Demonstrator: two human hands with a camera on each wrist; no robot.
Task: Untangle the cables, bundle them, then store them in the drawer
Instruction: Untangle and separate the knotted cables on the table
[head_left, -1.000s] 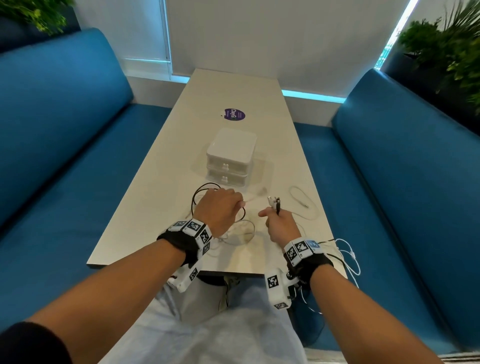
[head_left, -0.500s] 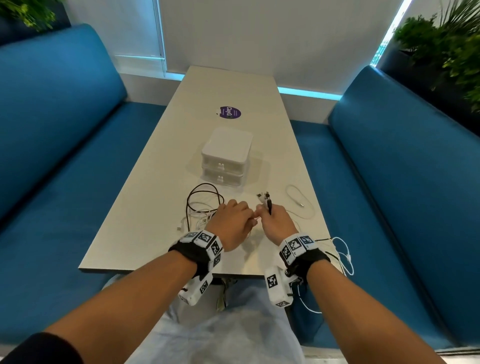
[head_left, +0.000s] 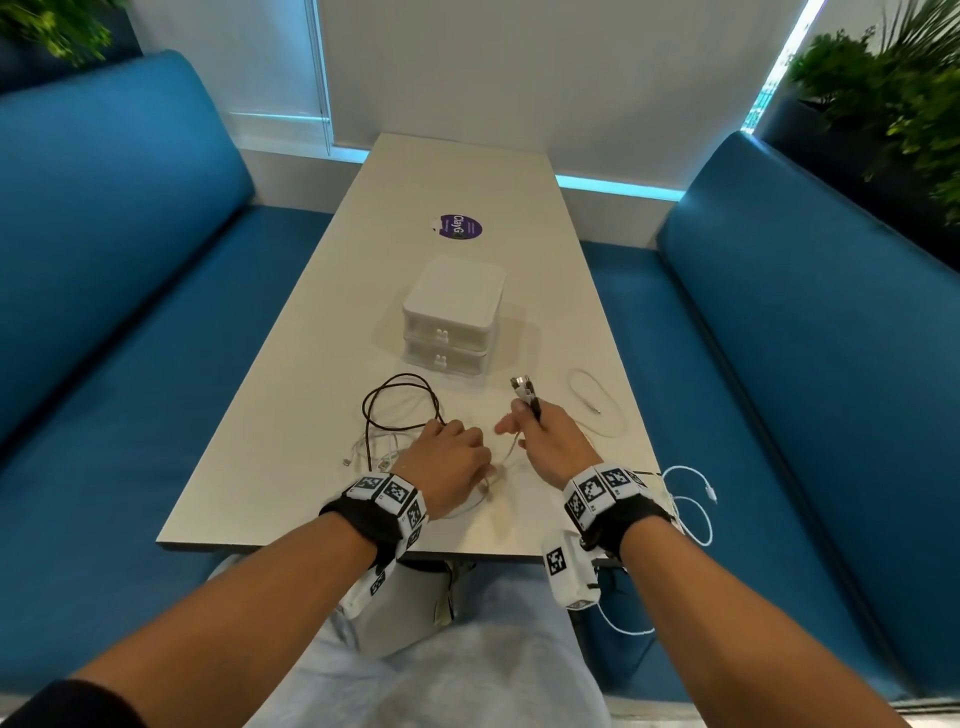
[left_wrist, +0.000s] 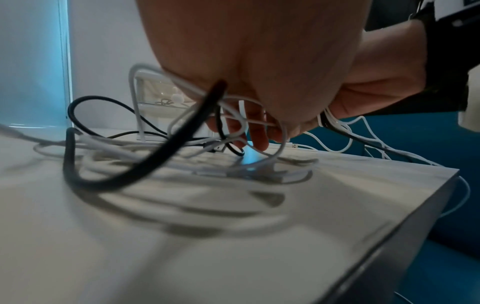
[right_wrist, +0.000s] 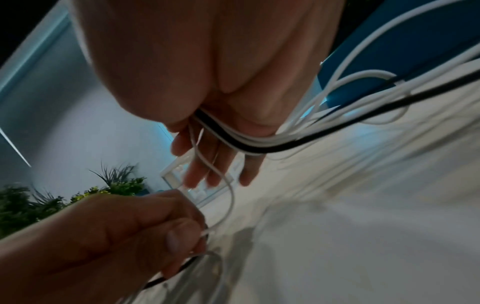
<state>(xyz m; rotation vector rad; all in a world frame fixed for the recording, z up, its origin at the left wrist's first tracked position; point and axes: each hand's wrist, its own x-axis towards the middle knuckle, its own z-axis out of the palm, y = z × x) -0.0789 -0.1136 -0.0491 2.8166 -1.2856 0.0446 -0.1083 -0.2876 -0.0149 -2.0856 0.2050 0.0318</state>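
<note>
A tangle of white cables (head_left: 387, 449) and one black cable (head_left: 400, 384) lies on the table's near half. My left hand (head_left: 449, 460) is curled over the tangle and pinches a white cable (right_wrist: 207, 234); the black cable (left_wrist: 166, 156) runs up under its palm. My right hand (head_left: 540, 436) grips a bunch of cable ends (head_left: 524, 392), white ones and a black one (right_wrist: 259, 148), plugs sticking up past the thumb. Its cables trail off the table's right corner (head_left: 691, 499). The white two-drawer box (head_left: 452, 317) stands beyond the hands, both drawers shut.
A separate thin white cable loop (head_left: 597, 405) lies right of the box. A purple round sticker (head_left: 460, 227) sits further up the table (head_left: 322, 364). Blue bench seats (head_left: 130, 312) flank the table, with plants in the far corners.
My left hand drew back from the right hand, down and left onto the tangle. The right hand stayed, still holding the bunch of cable ends.
</note>
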